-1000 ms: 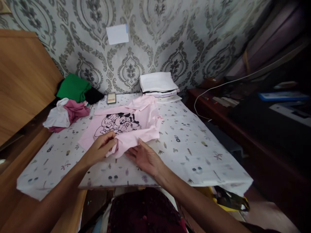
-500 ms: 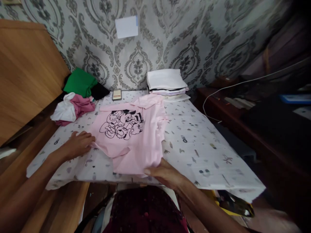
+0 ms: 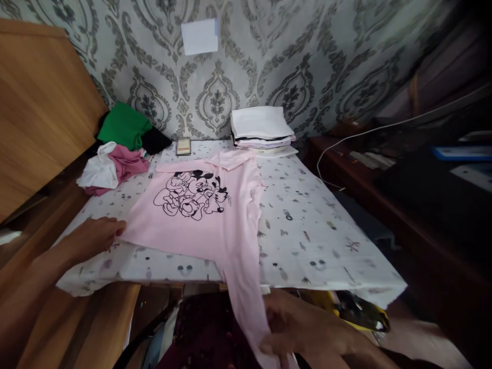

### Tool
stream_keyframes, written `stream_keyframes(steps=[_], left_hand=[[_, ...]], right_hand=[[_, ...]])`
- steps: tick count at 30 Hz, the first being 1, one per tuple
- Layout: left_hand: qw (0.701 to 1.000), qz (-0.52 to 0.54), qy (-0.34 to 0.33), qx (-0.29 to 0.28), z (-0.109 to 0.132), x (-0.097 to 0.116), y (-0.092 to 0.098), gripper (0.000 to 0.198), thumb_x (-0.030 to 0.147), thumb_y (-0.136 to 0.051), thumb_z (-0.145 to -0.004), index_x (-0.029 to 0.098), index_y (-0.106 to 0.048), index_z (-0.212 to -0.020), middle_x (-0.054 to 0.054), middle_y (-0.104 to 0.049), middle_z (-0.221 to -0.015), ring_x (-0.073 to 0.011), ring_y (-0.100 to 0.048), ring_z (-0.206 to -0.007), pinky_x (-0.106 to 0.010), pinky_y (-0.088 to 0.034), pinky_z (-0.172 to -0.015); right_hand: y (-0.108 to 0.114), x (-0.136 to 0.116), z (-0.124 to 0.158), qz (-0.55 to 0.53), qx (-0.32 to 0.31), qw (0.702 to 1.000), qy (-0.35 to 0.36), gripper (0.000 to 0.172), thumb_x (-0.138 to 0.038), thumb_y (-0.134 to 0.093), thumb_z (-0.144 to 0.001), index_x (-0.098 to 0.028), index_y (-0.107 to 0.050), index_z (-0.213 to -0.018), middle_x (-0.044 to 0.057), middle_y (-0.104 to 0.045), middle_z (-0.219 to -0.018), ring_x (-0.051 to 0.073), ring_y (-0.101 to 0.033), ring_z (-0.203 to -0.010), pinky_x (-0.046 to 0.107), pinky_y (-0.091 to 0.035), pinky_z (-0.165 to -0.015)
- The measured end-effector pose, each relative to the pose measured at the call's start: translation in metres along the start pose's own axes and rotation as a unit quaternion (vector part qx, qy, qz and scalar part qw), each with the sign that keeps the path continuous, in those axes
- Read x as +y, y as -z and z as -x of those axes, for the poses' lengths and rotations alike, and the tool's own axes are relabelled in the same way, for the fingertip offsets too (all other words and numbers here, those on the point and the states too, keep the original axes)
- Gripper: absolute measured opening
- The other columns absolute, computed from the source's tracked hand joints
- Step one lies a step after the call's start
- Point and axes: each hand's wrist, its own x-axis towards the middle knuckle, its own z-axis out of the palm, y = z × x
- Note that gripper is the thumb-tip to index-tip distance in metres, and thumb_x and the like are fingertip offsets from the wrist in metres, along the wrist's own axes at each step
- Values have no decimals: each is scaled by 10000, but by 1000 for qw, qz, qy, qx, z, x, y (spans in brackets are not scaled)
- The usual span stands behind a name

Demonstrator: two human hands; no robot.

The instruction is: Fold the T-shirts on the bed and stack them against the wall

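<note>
A pink shirt (image 3: 184, 236) with a black cartoon print lies spread across the patterned tablecloth (image 3: 292, 241). At its lower left corner, my left hand (image 3: 102, 233) is closed on the hem. My right hand (image 3: 292, 328), slightly blurred, grips the sleeve end near my lap, beyond the table's front edge. From the shirt body the sleeve hangs over that edge in a long strip. The collar end points toward the wall, and the right side of the shirt is bunched in creases.
A stack of folded clothes (image 3: 261, 124) stands at the back by the wall. At the back left lie a green garment (image 3: 125, 127), a white garment (image 3: 98, 171) and a dark pink one (image 3: 128, 166). A small framed card (image 3: 183, 147) sits between. A cable (image 3: 357, 135) runs along the right.
My left hand has pulled the hem outward to the left, flattening the shirt. My right hand has drawn the sleeve toward me, over the table's front edge.
</note>
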Motion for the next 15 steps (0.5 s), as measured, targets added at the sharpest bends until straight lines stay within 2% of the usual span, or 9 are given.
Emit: stream_keyframes(steps=[1,2,3,5,7,9,10,12,15], left_hand=[[1000,-4,5,-1,-1,3,-1,232,177,-386,-781,240,-607,-812,-72,-708,-857,-281,-651,-818,-384,-454,-729],[1000,-5,4,8,-4,9,0,240,191,-381,-794,242,-613,-831,-76,-715,-872,-284,-655,-813,-385,-455,-723],[1000,1,-3,23,-7,18,3,247,211,-375,-818,246,-615,-862,-76,-719,-902,-283,-658,-820,-382,-456,-722],[997,46,-44,48,-18,46,13,255,275,-356,-887,257,-608,-929,-61,-716,-959,-265,-657,-847,-357,-455,-728],[987,104,-105,55,-35,84,28,254,332,-353,-943,262,-597,-958,-38,-703,-964,-239,-646,-864,-325,-445,-732],[975,139,-163,57,-60,125,43,244,317,-365,-959,248,-595,-913,-23,-680,-889,-219,-618,-809,-302,-420,-701],[969,149,-188,61,-77,145,50,243,298,-370,-963,240,-595,-893,-19,-666,-854,-211,-600,-781,-296,-406,-686],[953,174,-235,82,-117,182,62,232,248,-386,-966,226,-616,-941,-21,-664,-886,-200,-590,-795,-286,-400,-693],[937,190,-272,104,-185,232,72,270,162,-412,-948,195,-644,-1083,-41,-669,-989,-190,-593,-893,-275,-402,-768]], right_hand=[[4,-1,2,26,-17,999,-11,299,-441,-776,-761,-164,-718,-859,-10,-648,-683,106,-606,-577,200,-452,-518],[11,-3,2,40,-5,999,-7,284,-443,-751,-786,-166,-715,-842,-9,-643,-673,102,-602,-561,195,-435,-503],[21,-5,1,48,33,998,9,277,-447,-727,-808,-171,-713,-831,2,-653,-689,106,-608,-565,202,-437,-504],[50,-13,-6,52,158,984,65,283,-459,-691,-833,-180,-703,-794,30,-678,-743,122,-621,-575,235,-466,-519],[83,-22,-22,64,297,947,106,249,-425,-736,-783,-181,-686,-768,28,-679,-723,128,-605,-527,254,-465,-497],[113,-33,-43,80,438,891,94,193,-325,-768,-741,-188,-689,-851,-4,-644,-628,146,-592,-530,241,-419,-454],[124,-38,-54,94,472,874,64,185,-289,-763,-744,-183,-688,-876,-18,-623,-573,143,-578,-513,237,-398,-453],[139,-46,-73,112,506,855,31,169,-251,-753,-754,-164,-681,-879,-43,-572,-478,137,-555,-477,234,-375,-470],[144,-51,-91,99,503,858,22,243,-269,-751,-766,-140,-658,-950,-62,-544,-422,151,-567,-447,237,-376,-478]])
